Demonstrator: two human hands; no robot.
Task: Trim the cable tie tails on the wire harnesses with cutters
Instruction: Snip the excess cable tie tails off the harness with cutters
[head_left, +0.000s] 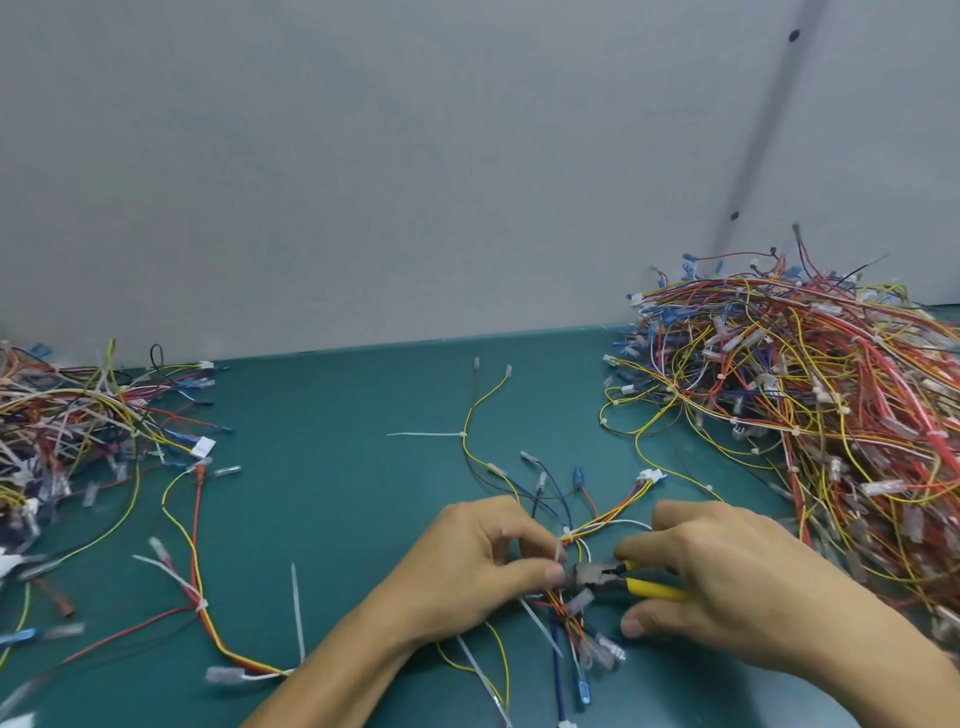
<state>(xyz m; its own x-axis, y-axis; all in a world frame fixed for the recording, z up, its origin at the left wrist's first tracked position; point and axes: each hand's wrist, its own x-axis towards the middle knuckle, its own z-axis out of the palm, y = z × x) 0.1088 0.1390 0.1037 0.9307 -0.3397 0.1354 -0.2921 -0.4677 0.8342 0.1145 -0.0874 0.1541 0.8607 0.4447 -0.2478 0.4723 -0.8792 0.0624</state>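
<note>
- Cable tie tail (558, 552): white, thin, standing up just left of and above the head of the cutters (589, 574). Contact with the blades not discernible.
- Wire harness (597, 524) in work: yellow, red, blue and white wires, cinched by a tie just above cutters. Branches fanned out beyond cutters and trailing below them toward the near edge.
- White connector (650, 475) on one far branch, above and slightly right of cutters.
- Left hand (467, 561): left of cutters, fingers curled, thumb and fingertips pinching the harness at the tie. Thumb tip just beside cutter head.
- Right hand (727, 577): right of cutters, wrapped round the yellow handles, handles drawn close together. Blade gap too small to judge.
- Long white tail (423, 434) of another tie on a yellow wire, well above and left of cutters, lying flat and pointing left.
- White cable tie strip (297, 610) well left of cutters, lying on green mat (337, 405).
- Red-and-yellow harness (200, 582) with own tie, further left of cutters than the strip.
- Large heap of harnesses (810, 405) above and right of cutters. Smaller heap (62, 426) far left, cut by frame edge.
- Grey wall (363, 156) behind mat, well beyond cutters.
</note>
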